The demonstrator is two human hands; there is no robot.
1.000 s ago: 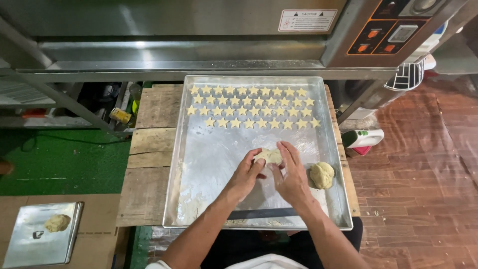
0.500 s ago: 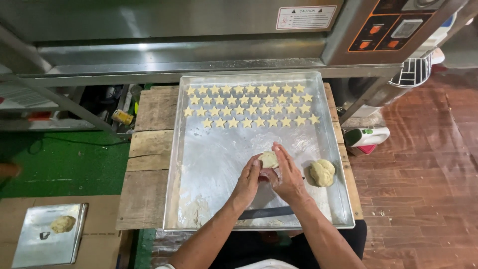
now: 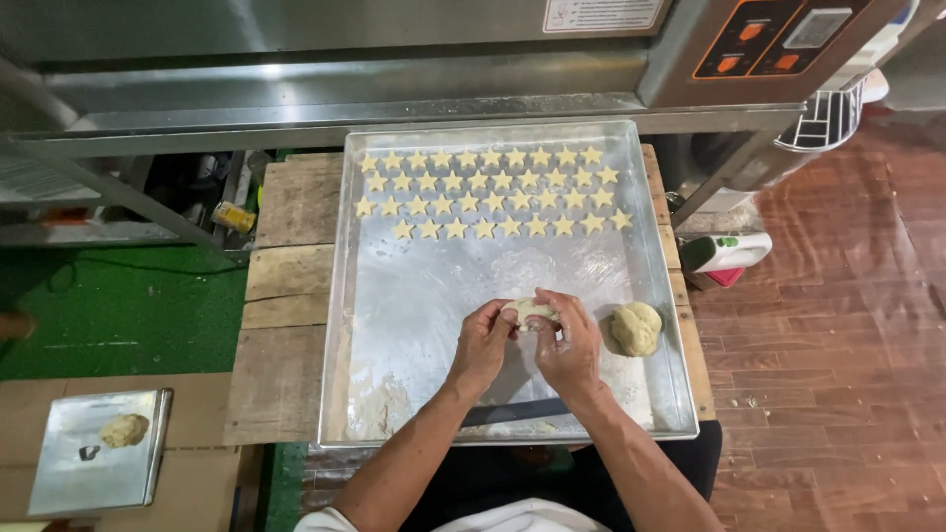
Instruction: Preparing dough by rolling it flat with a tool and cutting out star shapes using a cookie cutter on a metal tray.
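White rectangular label (image 3: pixel 602 13) on steel oven front at top centre, dark control panel (image 3: pixel 778 39) with orange buttons and pale small screen (image 3: pixel 816 28) top right, small yellow packet (image 3: pixel 234 216) left under the oven.

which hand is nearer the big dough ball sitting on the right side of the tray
Right. The right hand is just left of the dough ball, a small gap between them. The left hand is farther left, both pinching a small dough piece.

A small pale dough piece (image 3: pixel 529 312), soft and rounded, sits pinched just above the floured metal tray (image 3: pixel 414 325).
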